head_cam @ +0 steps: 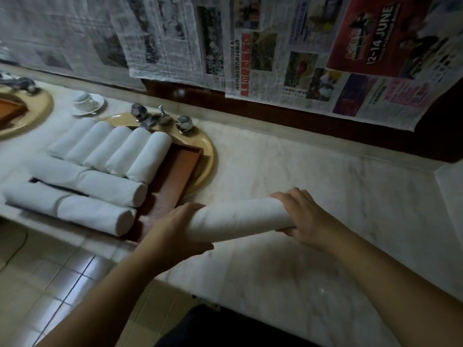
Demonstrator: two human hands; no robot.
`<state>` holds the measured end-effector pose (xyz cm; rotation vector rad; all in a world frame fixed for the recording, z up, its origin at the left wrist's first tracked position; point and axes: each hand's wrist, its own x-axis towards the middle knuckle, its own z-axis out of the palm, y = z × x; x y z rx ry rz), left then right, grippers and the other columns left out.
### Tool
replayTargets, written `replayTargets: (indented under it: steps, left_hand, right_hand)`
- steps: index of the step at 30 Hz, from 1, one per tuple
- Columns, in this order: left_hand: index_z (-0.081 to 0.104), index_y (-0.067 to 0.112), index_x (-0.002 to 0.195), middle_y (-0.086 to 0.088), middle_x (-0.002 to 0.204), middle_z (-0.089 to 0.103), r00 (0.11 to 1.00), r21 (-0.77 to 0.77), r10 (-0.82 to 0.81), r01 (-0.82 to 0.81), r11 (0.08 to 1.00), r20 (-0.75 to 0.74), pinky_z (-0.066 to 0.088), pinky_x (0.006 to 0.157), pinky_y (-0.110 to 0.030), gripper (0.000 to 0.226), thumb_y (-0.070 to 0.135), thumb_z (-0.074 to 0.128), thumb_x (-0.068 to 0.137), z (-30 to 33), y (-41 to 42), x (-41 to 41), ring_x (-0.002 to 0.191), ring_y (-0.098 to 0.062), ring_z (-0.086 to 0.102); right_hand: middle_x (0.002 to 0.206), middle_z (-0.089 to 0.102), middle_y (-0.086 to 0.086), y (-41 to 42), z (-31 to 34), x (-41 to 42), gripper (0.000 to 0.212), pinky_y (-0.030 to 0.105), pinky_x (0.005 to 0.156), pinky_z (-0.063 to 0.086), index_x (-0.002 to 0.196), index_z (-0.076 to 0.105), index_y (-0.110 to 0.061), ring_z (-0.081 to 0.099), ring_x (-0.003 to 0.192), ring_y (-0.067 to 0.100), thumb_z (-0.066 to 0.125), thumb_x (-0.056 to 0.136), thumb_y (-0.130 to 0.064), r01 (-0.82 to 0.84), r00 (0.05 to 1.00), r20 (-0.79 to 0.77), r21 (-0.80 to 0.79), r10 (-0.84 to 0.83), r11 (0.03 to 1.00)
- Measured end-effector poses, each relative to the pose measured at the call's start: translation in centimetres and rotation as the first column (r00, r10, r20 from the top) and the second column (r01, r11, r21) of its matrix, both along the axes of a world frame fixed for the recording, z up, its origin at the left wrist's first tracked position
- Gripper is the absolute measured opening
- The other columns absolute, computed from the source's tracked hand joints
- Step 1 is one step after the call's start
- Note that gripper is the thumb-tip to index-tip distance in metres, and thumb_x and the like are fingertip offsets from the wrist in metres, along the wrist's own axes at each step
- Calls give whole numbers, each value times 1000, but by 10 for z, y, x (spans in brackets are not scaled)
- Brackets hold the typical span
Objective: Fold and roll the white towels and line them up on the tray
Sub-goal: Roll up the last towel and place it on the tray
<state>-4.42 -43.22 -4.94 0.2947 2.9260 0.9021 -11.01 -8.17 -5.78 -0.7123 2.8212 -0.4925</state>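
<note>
I hold a rolled white towel [238, 217] just above the marble counter [325, 171], lying left to right. My left hand [175, 231] grips its left end and my right hand [304, 219] grips its right end. To the left, a brown wooden tray [175, 176] lies over a yellow sink. Several rolled white towels [110, 149] stand side by side along the tray's far part. More rolls [110, 187] lie crosswise in two rows nearer to me. The tray's right strip is bare.
A chrome tap [160, 118] with two knobs stands behind the tray. A white cup and saucer [87, 102] sit further left, beside a second yellow basin [30, 111]. Newspaper sheets [275, 46] cover the wall behind. Tiled floor [50, 271] lies below the counter's front edge.
</note>
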Motion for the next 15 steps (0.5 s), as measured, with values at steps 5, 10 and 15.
replayTargets:
  steps: [5,10,15]
  left_hand:
    - [57,41,123,24,111,62,977,94,206,-201,975,-49,49,77,-27,80,47,100,56,3,-30,31,97,0,58]
    - [50,57,118,37,106,59,951,184,307,-298,937,-23,45,70,-10,76,45,99,61,3,-64,41,100,12,59]
    - [42,67,121,33,109,62,932,178,358,-345,921,-46,44,75,-11,80,44,97,66,2,-101,38,101,11,59]
  right_hand:
    - [144,29,-4,-44,10,-12,75,46,95,55,150,28,-34,39,128,18,73,91,-23,-125,990,-65,-11,125,992]
    - [142,34,-8,-97,16,-43,75,40,83,58,144,29,-43,58,100,20,75,89,-22,-163,986,-46,-9,162,987]
    - [137,41,-7,-150,12,-77,80,41,89,60,144,32,-37,60,108,20,83,83,-44,-219,976,26,35,218,975]
